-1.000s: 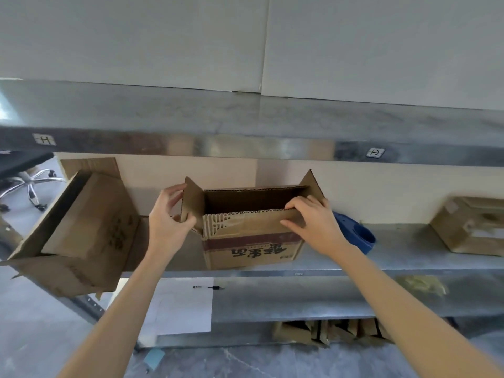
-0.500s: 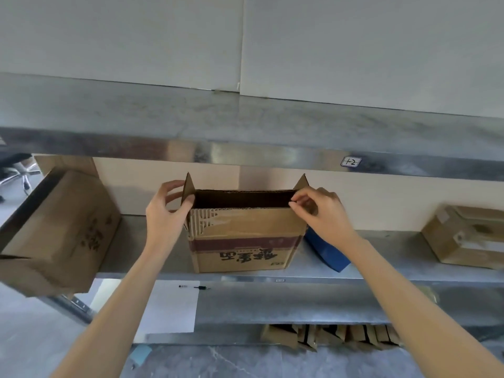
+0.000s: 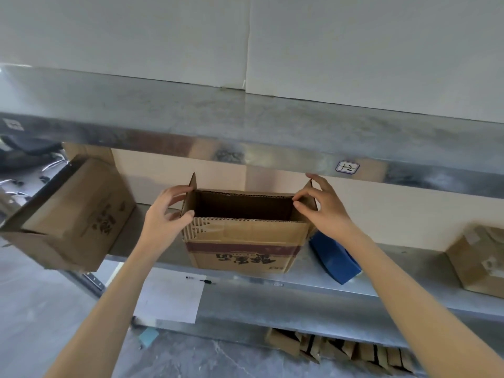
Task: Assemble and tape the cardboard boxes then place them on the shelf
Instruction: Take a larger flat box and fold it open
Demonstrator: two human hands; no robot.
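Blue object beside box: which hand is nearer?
Right. The right hand pinches the right flap of the box just above the blue object; the left hand holds the far, left flap.

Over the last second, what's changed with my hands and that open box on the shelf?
The right hand left the front edge of the box and moved to the right flap, which it now pinches. Both side flaps went from splayed outward to nearly upright. The left hand kept its grip on the left flap, and the box stayed on the shelf beside the blue object.
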